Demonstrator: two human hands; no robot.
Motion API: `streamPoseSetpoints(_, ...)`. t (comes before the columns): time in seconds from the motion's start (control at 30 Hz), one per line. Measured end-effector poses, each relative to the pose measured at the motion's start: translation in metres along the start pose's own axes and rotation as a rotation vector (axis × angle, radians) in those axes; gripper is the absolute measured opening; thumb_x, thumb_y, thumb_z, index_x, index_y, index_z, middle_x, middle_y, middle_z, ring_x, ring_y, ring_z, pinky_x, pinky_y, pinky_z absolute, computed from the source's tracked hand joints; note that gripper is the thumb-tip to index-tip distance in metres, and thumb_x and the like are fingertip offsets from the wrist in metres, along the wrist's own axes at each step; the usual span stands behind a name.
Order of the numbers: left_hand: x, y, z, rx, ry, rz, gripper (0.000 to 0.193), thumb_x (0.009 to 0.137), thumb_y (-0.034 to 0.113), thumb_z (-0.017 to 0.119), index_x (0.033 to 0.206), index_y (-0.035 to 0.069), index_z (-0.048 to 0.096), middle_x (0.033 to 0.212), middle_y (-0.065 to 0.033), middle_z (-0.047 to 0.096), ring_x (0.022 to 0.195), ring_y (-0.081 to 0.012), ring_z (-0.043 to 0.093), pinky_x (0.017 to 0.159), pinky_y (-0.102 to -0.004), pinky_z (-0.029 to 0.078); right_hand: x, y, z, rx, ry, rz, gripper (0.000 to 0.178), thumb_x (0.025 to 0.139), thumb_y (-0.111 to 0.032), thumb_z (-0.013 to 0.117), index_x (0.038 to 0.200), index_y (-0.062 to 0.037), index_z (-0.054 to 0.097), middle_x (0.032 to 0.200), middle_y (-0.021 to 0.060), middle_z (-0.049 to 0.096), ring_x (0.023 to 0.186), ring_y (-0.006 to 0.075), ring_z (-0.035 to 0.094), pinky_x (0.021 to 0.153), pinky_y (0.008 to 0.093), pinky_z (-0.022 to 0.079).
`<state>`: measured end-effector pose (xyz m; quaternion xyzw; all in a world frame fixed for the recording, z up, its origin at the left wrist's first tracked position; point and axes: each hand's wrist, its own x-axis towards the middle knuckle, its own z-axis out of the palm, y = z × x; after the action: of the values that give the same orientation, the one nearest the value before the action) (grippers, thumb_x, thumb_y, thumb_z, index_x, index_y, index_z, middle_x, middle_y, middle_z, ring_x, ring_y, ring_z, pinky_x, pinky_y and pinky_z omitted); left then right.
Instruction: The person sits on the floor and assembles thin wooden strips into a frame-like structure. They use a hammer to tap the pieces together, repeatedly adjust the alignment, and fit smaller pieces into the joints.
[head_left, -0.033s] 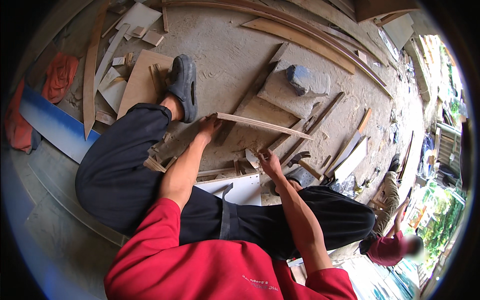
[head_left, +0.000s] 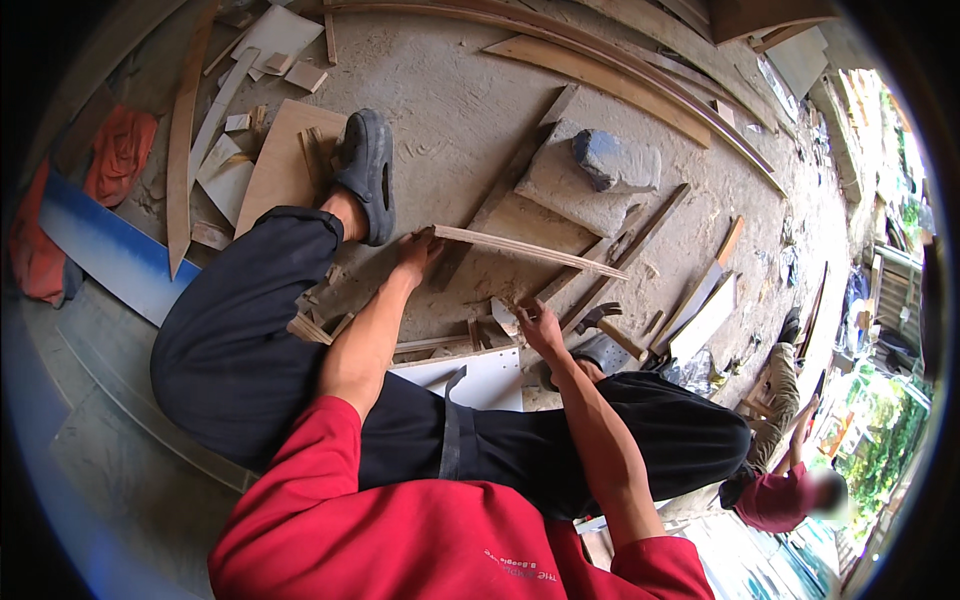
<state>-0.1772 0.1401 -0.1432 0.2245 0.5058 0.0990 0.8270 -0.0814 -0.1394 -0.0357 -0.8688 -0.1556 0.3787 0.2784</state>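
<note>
My left hand (head_left: 418, 252) grips the left end of a narrow plywood strip (head_left: 530, 250), its layered edge facing me. The strip slants down to the right above the floor, and its far end is free. Below that free end, my right hand (head_left: 541, 328) has its fingers drawn together in a pinch. Whatever they hold, if anything, is too small to make out. Just right of this hand lies a hammer (head_left: 625, 340) with a wooden handle and a dark head. A white board with small holes (head_left: 500, 372) lies between my legs.
A pale slab (head_left: 560, 185) carries a grey-blue block (head_left: 600, 158) ahead. Dark wooden bars (head_left: 640, 240) lie beside it. Long boards (head_left: 610, 85) cross the far floor. Plywood offcuts (head_left: 275, 165) lie by my left shoe (head_left: 368, 175). Another person (head_left: 780, 495) sits at the right.
</note>
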Motion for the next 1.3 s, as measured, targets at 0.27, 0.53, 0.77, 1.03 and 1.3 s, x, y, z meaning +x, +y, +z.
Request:
streamPoseSetpoints(0.27,0.014,-0.001,-0.009,0.062,0.021,0.036,0.021,0.092,0.006,0.056,0.112,0.000,0.055,0.110,-0.0120,0.060,0.100,-0.0241,0.062,0.085,-0.0376,0.058,-0.008,0.005,0.003,-0.012,0.038,-0.013,0.035,0.090,-0.032,0.063,0.107,-0.0015,0.066,0.097,0.0228,0.068,0.094,0.0361,0.067,0.079,0.0398,0.052)
streamPoseSetpoints(0.53,0.012,0.006,0.001,0.192,0.053,0.087,0.020,0.101,0.017,0.044,0.108,0.001,0.054,0.108,-0.0110,0.060,0.100,-0.0228,0.062,0.088,-0.0355,0.058,-0.011,0.003,0.002,0.043,0.003,0.043,0.033,0.089,-0.029,0.062,0.106,-0.0014,0.065,0.098,0.0230,0.068,0.096,0.0373,0.066,0.082,0.0408,0.051)
streamPoseSetpoints(0.77,0.005,0.013,0.004,0.247,0.013,0.066,0.022,0.102,0.015,0.041,0.110,-0.001,0.054,0.109,-0.0121,0.060,0.103,-0.0228,0.062,0.088,-0.0356,0.058,-0.010,0.021,0.007,0.006,-0.006,0.065,0.034,0.089,-0.030,0.062,0.106,-0.0020,0.065,0.099,0.0233,0.068,0.097,0.0383,0.066,0.083,0.0412,0.051)
streamPoseSetpoints(1.03,0.004,0.016,0.000,0.296,0.008,0.039,0.024,0.101,0.013,0.041,0.112,-0.003,0.056,0.113,-0.0122,0.060,0.105,-0.0232,0.062,0.090,-0.0332,0.057,-0.012,0.012,0.003,0.013,-0.037,0.093,0.036,0.089,-0.031,0.062,0.109,-0.0014,0.064,0.102,0.0238,0.068,0.098,0.0384,0.065,0.084,0.0417,0.051)
streamPoseSetpoints(1.3,0.014,0.012,-0.012,0.257,-0.011,0.055,0.017,0.092,0.015,0.061,0.102,0.001,0.061,0.096,-0.0071,0.063,0.088,-0.0176,0.064,0.076,-0.0301,0.058,-0.012,0.018,0.007,-0.015,-0.029,0.057,0.037,0.089,-0.032,0.062,0.110,-0.0019,0.064,0.102,0.0244,0.067,0.099,0.0386,0.065,0.084,0.0426,0.051)
